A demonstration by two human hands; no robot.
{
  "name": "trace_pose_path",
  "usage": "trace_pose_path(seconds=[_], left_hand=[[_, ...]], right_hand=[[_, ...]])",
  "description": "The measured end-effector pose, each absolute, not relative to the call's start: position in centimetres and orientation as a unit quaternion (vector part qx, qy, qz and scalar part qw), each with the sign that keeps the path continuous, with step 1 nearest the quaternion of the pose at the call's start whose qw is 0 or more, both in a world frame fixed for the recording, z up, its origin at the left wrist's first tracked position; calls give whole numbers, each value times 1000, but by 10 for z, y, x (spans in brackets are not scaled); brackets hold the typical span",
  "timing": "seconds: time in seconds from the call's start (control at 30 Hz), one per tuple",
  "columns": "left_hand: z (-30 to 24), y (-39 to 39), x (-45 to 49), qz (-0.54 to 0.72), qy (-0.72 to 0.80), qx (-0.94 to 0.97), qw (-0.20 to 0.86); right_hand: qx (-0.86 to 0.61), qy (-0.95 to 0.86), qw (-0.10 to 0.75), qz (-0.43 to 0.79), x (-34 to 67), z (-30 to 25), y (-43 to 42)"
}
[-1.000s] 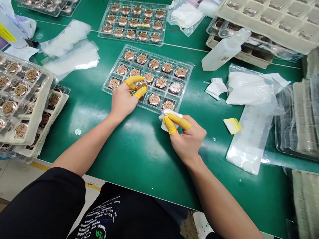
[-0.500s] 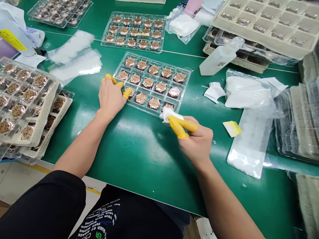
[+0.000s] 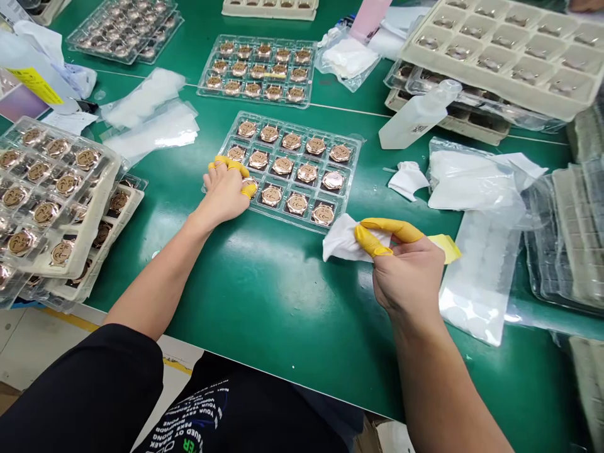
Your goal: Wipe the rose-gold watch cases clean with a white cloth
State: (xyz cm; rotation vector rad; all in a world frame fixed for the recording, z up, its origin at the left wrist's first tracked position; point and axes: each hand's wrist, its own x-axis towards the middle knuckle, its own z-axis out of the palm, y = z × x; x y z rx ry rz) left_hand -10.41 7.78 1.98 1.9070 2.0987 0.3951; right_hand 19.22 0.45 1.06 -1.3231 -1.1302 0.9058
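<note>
In the head view a clear plastic tray (image 3: pixel 292 177) lies on the green table, with several rose-gold watch cases (image 3: pixel 297 203) in its cells, backs facing up. My left hand (image 3: pixel 225 189), in yellow finger cots, grips the tray's front left corner. Its thumb rests by the watch case there and partly covers it. My right hand (image 3: pixel 408 267) also wears yellow finger cots and pinches a folded white cloth (image 3: pixel 346 238) between thumb and finger. That cloth hangs just off the tray's front right corner, near a watch case (image 3: pixel 323 214), and does not cover it.
Stacked trays of watch cases (image 3: pixel 44 207) stand at left, and pale trays (image 3: pixel 514 56) are piled at back right. Behind my tray lies another filled tray (image 3: pixel 257 70). A white bottle (image 3: pixel 419 116), crumpled cloth (image 3: pixel 408 180) and bagged white wipes (image 3: pixel 472 176) lie at right.
My right hand has drawn the white cloth off the front right watch case, moving right and toward me. My left hand stays at the tray's corner. The view has shifted slightly.
</note>
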Motion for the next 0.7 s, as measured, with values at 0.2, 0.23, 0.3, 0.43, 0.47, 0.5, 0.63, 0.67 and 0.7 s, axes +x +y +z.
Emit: trace_pose_path(seconds=[0.2,0.23,0.3,0.43,0.47,0.5,0.63,0.67,0.7], left_hand=[[30,51,-71,383,631,636,226],[30,42,-57,442,589,610,292],[26,24,-30,507,490,524,478],[13,3,2,474,382,371,701],[9,2,4,474,378,364,707],[7,2,4,479,379,363,703],[0,4,0,490,410,368,676],[-1,3,0,486,415,371,674],[-2,2,0,481,415,376,674]], right_hand=[[-558,-477,547,403,192,10,5],[-560,-481,547,395,191,12,3],[-565,-493,543,377,189,16,0],[-568,-514,538,353,186,22,-6],[-563,-516,542,351,186,22,-6],[-558,-516,548,350,185,22,-7],[-529,-519,576,346,182,23,-9],[-519,-527,579,343,181,23,-9],[-508,-540,579,339,180,23,-10]])
